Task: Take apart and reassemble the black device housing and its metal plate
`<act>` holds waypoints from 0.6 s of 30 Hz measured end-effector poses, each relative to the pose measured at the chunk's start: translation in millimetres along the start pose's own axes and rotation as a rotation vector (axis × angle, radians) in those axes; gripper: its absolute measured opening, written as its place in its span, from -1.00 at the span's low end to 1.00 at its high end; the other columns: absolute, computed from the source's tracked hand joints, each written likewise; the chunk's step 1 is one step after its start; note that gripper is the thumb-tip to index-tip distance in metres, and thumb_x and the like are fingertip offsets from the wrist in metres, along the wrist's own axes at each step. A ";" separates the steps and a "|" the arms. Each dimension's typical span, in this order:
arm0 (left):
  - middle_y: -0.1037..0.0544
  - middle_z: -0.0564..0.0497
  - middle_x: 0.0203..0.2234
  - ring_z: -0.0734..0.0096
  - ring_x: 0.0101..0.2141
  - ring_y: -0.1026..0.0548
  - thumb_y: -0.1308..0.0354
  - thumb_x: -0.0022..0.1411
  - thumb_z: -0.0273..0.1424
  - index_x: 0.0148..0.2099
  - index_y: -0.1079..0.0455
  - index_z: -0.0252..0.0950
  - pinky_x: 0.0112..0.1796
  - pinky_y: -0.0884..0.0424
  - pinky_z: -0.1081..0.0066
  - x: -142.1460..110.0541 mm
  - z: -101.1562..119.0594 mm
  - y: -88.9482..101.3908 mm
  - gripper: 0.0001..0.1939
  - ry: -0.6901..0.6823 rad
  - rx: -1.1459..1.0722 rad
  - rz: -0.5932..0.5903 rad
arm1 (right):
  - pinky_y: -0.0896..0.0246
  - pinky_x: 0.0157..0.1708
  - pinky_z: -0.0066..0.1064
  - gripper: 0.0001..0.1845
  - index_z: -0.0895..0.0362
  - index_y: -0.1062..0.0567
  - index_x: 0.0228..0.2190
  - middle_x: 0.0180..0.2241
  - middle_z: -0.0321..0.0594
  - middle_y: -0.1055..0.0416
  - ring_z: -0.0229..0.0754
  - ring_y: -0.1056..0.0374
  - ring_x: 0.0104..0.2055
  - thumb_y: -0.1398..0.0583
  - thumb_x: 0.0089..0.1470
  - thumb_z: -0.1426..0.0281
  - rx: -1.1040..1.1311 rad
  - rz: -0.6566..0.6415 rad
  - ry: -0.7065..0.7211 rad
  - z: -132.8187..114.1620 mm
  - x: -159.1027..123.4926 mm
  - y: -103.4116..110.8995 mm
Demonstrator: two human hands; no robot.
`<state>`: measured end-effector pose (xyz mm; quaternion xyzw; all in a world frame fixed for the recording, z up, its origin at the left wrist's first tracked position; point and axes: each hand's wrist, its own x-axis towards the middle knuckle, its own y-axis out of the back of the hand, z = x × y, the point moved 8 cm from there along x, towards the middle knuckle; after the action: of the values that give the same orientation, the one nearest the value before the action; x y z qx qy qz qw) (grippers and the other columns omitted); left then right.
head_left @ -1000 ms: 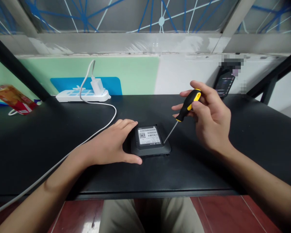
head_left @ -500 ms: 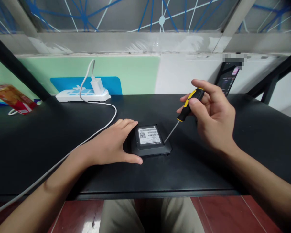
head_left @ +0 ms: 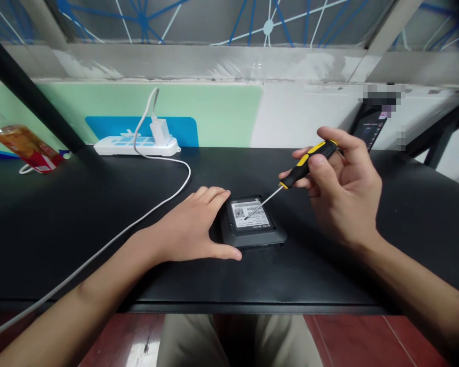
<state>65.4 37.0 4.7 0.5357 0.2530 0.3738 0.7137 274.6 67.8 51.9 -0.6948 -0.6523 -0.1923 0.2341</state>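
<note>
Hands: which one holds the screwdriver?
The right hand grips the black-and-yellow screwdriver; the left hand lies flat on the table against the small black device.

Black bench [head_left: 80, 219], small black box [head_left: 252, 235] with white label printed in black codes, black-and-yellow screwdriver handle [head_left: 309, 162], white power strip [head_left: 135, 147], white cable [head_left: 153, 211], orange-red packet [head_left: 25, 150]

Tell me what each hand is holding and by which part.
The right hand grips the screwdriver by its black-and-yellow handle. The left hand holds nothing; it braces the black device at its left edge.
</note>
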 end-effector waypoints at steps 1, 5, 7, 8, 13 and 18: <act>-0.21 -0.35 0.34 -0.19 0.29 -0.21 -0.26 0.08 0.23 0.41 -0.07 -0.48 0.26 -0.22 -0.02 0.3 0.4 -0.5 0.14 -0.001 0.002 -0.004 | -0.56 -0.46 -0.44 -0.66 -0.09 -0.50 -0.03 -0.23 -0.29 -0.54 -0.21 -0.60 -0.38 -0.33 0.14 0.34 0.019 -0.010 -0.006 -0.1 -1.2 -2.7; -0.22 -0.35 0.33 -0.15 0.29 -0.22 -0.26 0.08 0.23 0.41 -0.06 -0.50 0.26 -0.22 -0.02 0.6 2.6 -0.8 0.15 -0.015 0.004 -0.009 | -0.61 -0.42 -0.41 -0.63 -0.05 -0.46 -0.01 -0.20 -0.27 -0.53 -0.21 -0.60 -0.35 -0.33 0.14 0.31 0.041 -0.057 -0.035 0.5 -6.6 -13.0; -0.22 -0.35 0.33 -0.14 0.28 -0.22 -0.26 0.08 0.23 0.41 -0.06 -0.52 0.26 -0.23 -0.01 0.2 2.9 -0.4 0.15 -0.018 0.010 -0.006 | -0.62 -0.41 -0.41 -0.63 -0.06 -0.45 -0.01 -0.19 -0.27 -0.52 -0.22 -0.60 -0.33 -0.33 0.15 0.30 0.026 -0.076 -0.043 1.2 -8.8 -16.4; -0.22 -0.36 0.33 -0.13 0.28 -0.23 -0.26 0.08 0.23 0.41 -0.07 -0.52 0.26 -0.23 0.00 0.0 3.0 -0.3 0.15 -0.020 0.015 -0.004 | -0.63 -0.40 -0.41 -0.64 -0.06 -0.45 -0.01 -0.19 -0.27 -0.52 -0.22 -0.60 -0.33 -0.32 0.15 0.30 0.016 -0.084 -0.044 1.6 -9.5 -17.6; -0.24 -0.35 0.32 -0.14 0.27 -0.24 -0.25 0.08 0.24 0.41 -0.08 -0.48 0.25 -0.24 -0.02 0.4 3.2 -0.6 0.14 -0.031 0.022 0.005 | -0.62 -0.41 -0.43 -0.65 -0.10 -0.45 -0.02 -0.17 -0.30 -0.52 -0.23 -0.60 -0.32 -0.31 0.16 0.33 -0.017 -0.108 -0.026 2.1 -10.9 -20.7; -0.23 -0.36 0.32 -0.15 0.28 -0.22 -0.26 0.07 0.24 0.41 -0.08 -0.51 0.26 -0.23 -0.01 0.8 3.3 -0.6 0.15 -0.023 0.019 -0.004 | -0.62 -0.39 -0.40 -0.65 -0.10 -0.45 0.01 -0.15 -0.29 -0.54 -0.21 -0.60 -0.30 -0.29 0.19 0.31 -0.025 -0.124 -0.021 -0.1 -12.7 -22.0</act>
<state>68.5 35.7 5.1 0.5463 0.2492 0.3639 0.7120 251.7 58.2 46.3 -0.6579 -0.6940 -0.2073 0.2065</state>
